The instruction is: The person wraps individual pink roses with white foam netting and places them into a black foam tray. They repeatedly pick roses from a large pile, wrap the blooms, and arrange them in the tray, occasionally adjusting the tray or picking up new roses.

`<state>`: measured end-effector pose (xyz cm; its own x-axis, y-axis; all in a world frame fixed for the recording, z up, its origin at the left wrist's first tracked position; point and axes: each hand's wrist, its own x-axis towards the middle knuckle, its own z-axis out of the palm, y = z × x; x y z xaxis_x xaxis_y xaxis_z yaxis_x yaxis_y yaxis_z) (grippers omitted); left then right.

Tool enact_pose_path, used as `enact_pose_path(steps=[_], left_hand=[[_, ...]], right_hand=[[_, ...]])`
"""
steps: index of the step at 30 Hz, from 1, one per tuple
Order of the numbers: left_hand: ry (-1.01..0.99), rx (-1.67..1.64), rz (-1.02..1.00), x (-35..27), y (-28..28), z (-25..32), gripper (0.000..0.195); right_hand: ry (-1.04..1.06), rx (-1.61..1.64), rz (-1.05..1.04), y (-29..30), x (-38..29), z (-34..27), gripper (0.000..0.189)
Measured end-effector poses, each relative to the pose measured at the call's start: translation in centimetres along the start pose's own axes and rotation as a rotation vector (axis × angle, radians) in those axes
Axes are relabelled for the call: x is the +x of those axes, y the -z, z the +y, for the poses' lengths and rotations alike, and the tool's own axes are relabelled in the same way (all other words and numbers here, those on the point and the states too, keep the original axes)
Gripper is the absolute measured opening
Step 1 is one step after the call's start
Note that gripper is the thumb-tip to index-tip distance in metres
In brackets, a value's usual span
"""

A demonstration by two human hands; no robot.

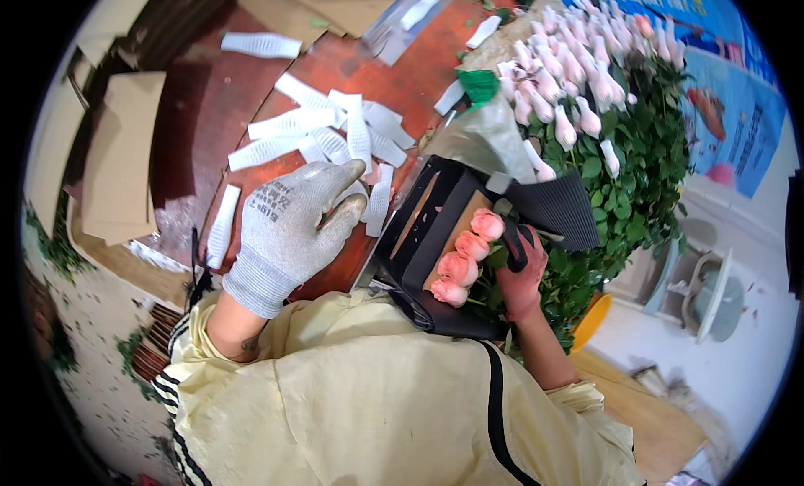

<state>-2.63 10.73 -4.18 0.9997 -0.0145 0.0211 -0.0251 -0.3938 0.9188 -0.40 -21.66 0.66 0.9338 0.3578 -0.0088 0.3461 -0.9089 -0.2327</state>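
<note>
My left hand (304,219), in a grey knit glove with printed writing, is over the near edge of a pile of white foam net sleeves (358,131). Its thumb and forefinger are bent towards each other; whether a sleeve is between the fingertips cannot be made out. On the right, my right hand (524,275), reddish and seemingly gloved, is closed around a black-handled tool (516,246), perhaps pruning shears. Several pink roses (458,267) lie in a row just left of it, their heads on a black and brown padded rest (418,222). Leaves partly hide their stems.
A dense bunch of roses (565,65) in white net sleeves stands at the upper right above green leaves (641,140). Ribbed black sheet (559,210) juts out beside my right hand. Cardboard pieces (122,153) are at the left of the red tabletop (339,62).
</note>
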Motion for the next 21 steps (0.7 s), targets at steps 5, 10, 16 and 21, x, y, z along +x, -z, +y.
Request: enact_pose_path(steps=[5, 10, 16, 21], left_hand=[[0.02, -0.184, 0.058, -0.4, -1.8, -2.0, 0.03], [-0.049, -0.187, 0.003, 0.3, -2.7, -2.1, 0.034], [-0.096, -0.084, -0.112, 0.8, -2.1, 0.1, 0.031], [-0.204, -0.01, -0.163, 1.1, -1.0, 3.3, 0.028]], right_hand=[[0.075, -0.136, -0.009, -0.2, 0.1, 0.3, 0.031], [0.159, -0.149, 0.035, -0.4, 0.6, 0.5, 0.028], [0.137, -0.255, -0.084, 1.4, -0.2, 0.6, 0.042], [0.033, -0.156, 0.096, 5.5, -1.4, -2.1, 0.045]])
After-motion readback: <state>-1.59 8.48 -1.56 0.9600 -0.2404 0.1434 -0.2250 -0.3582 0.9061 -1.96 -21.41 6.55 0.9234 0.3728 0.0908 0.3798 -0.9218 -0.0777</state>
